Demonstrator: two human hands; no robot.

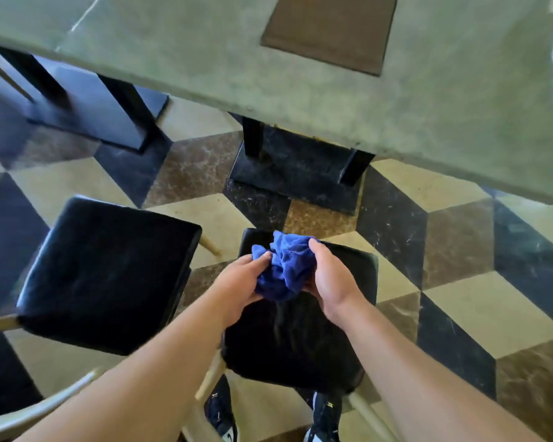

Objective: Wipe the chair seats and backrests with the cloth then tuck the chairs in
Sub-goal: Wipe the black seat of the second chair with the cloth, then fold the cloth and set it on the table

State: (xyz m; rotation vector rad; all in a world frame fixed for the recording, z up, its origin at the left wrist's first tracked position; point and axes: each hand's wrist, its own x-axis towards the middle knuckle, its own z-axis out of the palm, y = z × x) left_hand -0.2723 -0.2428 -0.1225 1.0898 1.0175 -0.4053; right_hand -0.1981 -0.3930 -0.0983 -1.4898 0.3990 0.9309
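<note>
A crumpled blue cloth [284,266] is held between both my hands above a black padded chair seat [294,339] right below me. My left hand [240,282] grips the cloth's left side. My right hand [329,282] grips its right side. A second black chair seat [106,272] stands to the left, with a pale wooden backrest rail [35,406] curving at the lower left. Both chairs stand pulled out from the grey-green table [332,100]. The backrest of the chair below me is hidden by my arms.
The table has a brown square inset [329,31] and a black pedestal base [294,177]. Another dark pedestal [87,100] stands at the upper left. The floor is a patterned tile of cream, brown and black. My shoes [224,419] show under the chair.
</note>
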